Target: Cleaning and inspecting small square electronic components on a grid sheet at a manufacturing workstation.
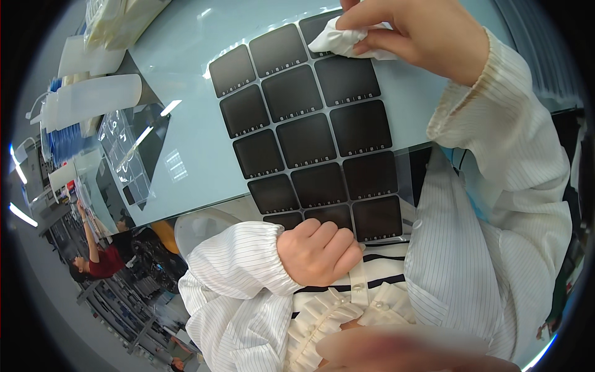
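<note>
A clear sheet with several rows of dark, round-cornered rectangular panels (305, 139) lies on the glass-topped table (180, 111), its near end reaching past the table's front edge toward my body. My right hand (416, 38) pinches a crumpled white wipe (342, 41) against the top right panel at the far end of the sheet. At the near end, my left hand (319, 253) is closed in a fist over the lowest row, covering part of it. Its fingertips are tucked under, so whatever they grip is hidden.
Left on the table lies another clear sheet (127, 155) with reflections on it. Pale rounded plastic pieces (93, 99) and a bagged bundle (121, 22) stand along the far left. Ribbed translucent material (545, 49) is at the upper right. A person in red (106, 265) works farther left.
</note>
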The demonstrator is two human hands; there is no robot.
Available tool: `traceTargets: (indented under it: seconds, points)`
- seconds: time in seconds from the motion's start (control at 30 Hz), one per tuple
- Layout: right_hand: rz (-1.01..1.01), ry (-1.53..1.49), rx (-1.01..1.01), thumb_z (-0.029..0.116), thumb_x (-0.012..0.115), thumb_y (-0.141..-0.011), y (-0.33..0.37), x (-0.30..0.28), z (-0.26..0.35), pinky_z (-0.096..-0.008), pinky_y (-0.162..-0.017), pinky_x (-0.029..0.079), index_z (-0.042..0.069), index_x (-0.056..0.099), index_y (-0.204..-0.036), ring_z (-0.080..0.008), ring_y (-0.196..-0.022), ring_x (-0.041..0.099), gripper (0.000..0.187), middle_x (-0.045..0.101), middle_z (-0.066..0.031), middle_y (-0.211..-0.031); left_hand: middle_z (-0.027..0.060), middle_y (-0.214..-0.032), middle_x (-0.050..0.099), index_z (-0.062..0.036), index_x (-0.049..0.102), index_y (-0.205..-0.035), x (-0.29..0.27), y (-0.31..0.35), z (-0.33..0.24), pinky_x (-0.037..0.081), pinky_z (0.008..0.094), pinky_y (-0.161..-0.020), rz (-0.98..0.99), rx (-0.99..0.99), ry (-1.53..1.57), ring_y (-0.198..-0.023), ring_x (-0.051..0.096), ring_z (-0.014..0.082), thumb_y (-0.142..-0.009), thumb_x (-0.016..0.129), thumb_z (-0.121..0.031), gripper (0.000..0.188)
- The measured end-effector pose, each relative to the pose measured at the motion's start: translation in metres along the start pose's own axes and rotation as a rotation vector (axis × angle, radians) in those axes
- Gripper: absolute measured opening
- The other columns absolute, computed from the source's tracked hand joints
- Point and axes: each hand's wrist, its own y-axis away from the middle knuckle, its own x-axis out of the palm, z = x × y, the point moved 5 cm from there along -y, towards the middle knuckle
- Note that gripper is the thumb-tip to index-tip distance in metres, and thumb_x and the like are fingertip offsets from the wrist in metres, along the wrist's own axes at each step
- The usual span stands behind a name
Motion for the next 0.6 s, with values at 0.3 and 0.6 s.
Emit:
traceTargets:
  seconds: [0.3, 0.6]
  points:
    - [0.029, 0.0, -0.06, 0.02, 0.066, -0.081, -0.013, 0.009, 0.003, -0.0403, -0.066, 0.048, 0.007, 0.068, -0.079, -0.0292, -0.078, 0.063, 0.013, 0.06, -0.0071, -0.085, -0.0003, -0.057, 0.042, -0.0068, 0.051, -0.065, -0.005, -0.004, 0.004, 0.027, 0.0253, -0.042, 0.04, 0.03, 0.004, -0.046, 0.041, 0.011, -0.07, 0.071, -0.01, 0.02]
    - [-0.295, 0.169, 0.074, -0.007, 0.074, -0.068, 0.051, -0.067, -0.023, -0.0258, -0.053, 0.041, -0.001, 0.072, -0.093, -0.015, -0.062, 0.056, 0.025, 0.06, -0.0087, -0.079, -0.0004, -0.058, 0.041, -0.0068, 0.053, -0.066, -0.002, -0.002, 0.004, 0.027, 0.0256, -0.043, 0.027, 0.041, 0.031, -0.048, 0.041, 0.0115, -0.067, 0.069, -0.01, 0.017]
